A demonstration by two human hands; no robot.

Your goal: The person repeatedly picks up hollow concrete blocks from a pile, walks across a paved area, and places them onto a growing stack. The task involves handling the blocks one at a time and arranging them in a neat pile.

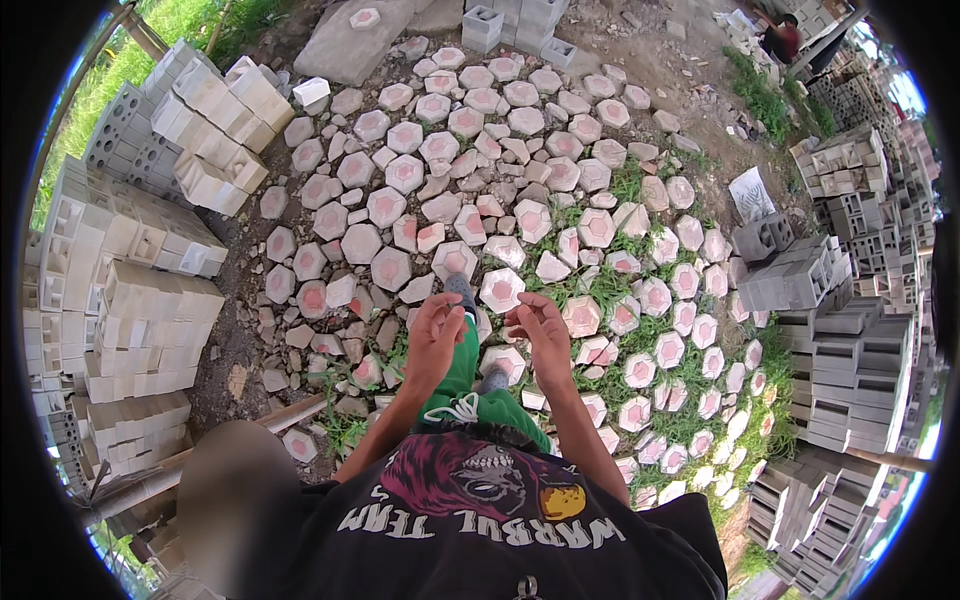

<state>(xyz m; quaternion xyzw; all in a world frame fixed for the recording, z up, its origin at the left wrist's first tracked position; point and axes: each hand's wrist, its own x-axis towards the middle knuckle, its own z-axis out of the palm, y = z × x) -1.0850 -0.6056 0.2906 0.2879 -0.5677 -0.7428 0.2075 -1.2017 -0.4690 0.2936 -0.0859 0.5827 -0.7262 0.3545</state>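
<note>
1. Far left, pale hollow blocks point(150, 325) stand in stacked rows along the edge of the ground.
2. At lower left, a wooden pole point(298, 409) slants up toward the stony soil.
3. The left hand point(436, 330) is half open, its fingers loosely curled and its thumb near the index finger, above green trousers point(458, 365).
4. Just ahead, a grey-clad foot point(458, 284) is at the near edge of a pink-centred slab.
5. Between the hands lies the hexagonal paver point(502, 289), pale with a pinkish middle, among many similar ones.
6. The right hand point(543, 330) is half open too, fingers bent toward that paver; whether the fingertips touch it, I cannot tell from above.
7. Farther right, grey hollow blocks point(795, 275) sit beside grass and more pavers.
</note>
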